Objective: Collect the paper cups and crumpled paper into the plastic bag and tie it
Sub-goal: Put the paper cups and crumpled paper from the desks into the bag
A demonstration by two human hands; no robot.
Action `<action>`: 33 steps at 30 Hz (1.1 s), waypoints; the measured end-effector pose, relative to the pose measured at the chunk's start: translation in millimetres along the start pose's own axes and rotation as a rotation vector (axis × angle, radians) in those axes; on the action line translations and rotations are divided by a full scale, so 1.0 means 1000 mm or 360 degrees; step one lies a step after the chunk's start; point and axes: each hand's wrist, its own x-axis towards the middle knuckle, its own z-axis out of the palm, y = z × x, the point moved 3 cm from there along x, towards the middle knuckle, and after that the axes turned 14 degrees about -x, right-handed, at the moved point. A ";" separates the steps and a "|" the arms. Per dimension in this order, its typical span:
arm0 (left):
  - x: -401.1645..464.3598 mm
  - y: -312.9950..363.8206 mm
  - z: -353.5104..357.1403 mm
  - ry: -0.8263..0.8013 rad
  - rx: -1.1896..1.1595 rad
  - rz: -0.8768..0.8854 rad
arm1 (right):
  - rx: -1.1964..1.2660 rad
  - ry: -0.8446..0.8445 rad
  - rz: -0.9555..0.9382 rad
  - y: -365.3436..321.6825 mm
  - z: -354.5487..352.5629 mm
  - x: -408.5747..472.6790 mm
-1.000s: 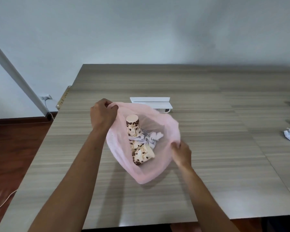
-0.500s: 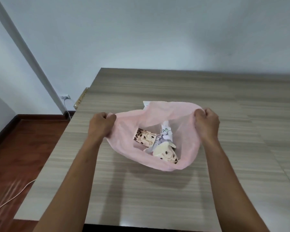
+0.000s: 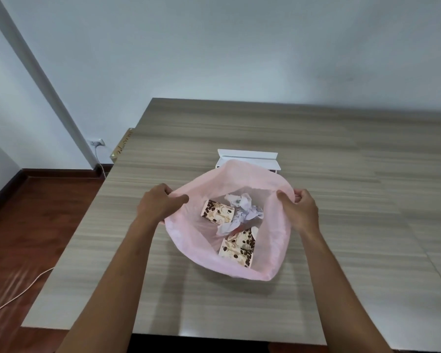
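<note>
plastic bag (image 3: 229, 261) is sitting on the worktop (image 3: 341, 225), just in front of the white box thing (image 3: 247, 159), which is peeking out behind its far rim. left hand (image 3: 161, 207) is pinching the left side of the rim, fingers closed on the pink film, and right hand (image 3: 299, 210) is doing the same on the right side, also clamped on plastic. both are pulling outward, i'm guessing so the mouth is staying wide and the load is settling to the bottom. inside the bag, one paper cup (image 3: 217, 214) is lying on its side near the left hand, a second paper cup (image 3: 238, 247) is lying nearer the front wall, and the crumpled paper (image 3: 242, 210) is sitting between them. looks like collecting is wrapping up and the two held edges are being set up as tails for the knot.
</note>
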 end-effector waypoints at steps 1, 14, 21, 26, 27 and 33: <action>0.000 0.000 -0.001 -0.0011 0.0051 0.0028 | 0.0001 -0.0004 -0.0014 0.002 0.001 -0.004; -0.006 -0.005 0.010 -0.0184 0.0158 0.0343 | -0.0029 -0.0032 -0.0143 0.005 0.009 -0.061; 0.003 -0.002 -0.012 0.0212 -0.0114 0.0546 | -0.0020 0.0171 -0.0111 -0.007 0.010 -0.083; 0.019 0.014 -0.026 0.0272 -0.0266 0.0447 | 0.0055 0.0522 -0.0297 -0.052 0.003 -0.063; 0.022 0.013 -0.024 0.0244 -0.0246 0.0396 | -0.0042 0.0404 -0.0262 -0.054 0.007 -0.057; 0.011 -0.017 -0.013 0.0093 -0.0197 0.0261 | -0.0434 0.0160 -0.0249 -0.018 0.031 -0.076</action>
